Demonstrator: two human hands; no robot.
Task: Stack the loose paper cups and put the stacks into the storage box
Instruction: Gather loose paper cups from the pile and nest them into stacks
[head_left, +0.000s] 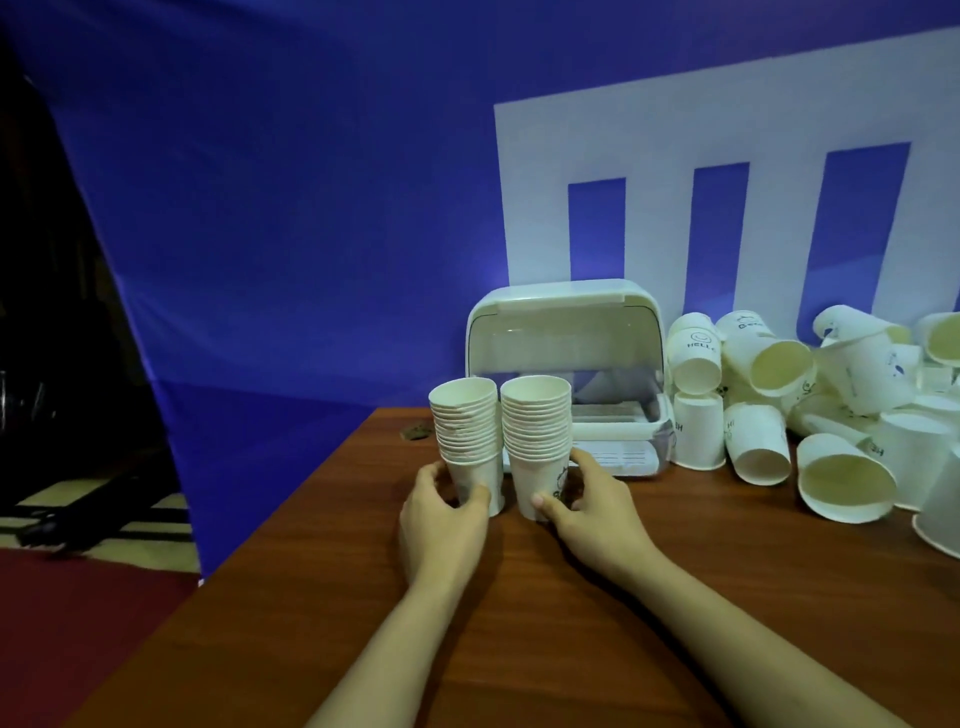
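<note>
The left hand (441, 512) curls its grip round the base of one cup stack (467, 436); the right hand (592, 501) does the same on the other stack (537, 434), touching alongside. Both stacks stand upright on the counter (519, 597). Just beyond the grips sits the storage box (566, 332), its lid apparently raised. Stacking looks done for these; next comes lifting each into the box. Loose cups (841, 415) lie piled right of the right grip.
</note>
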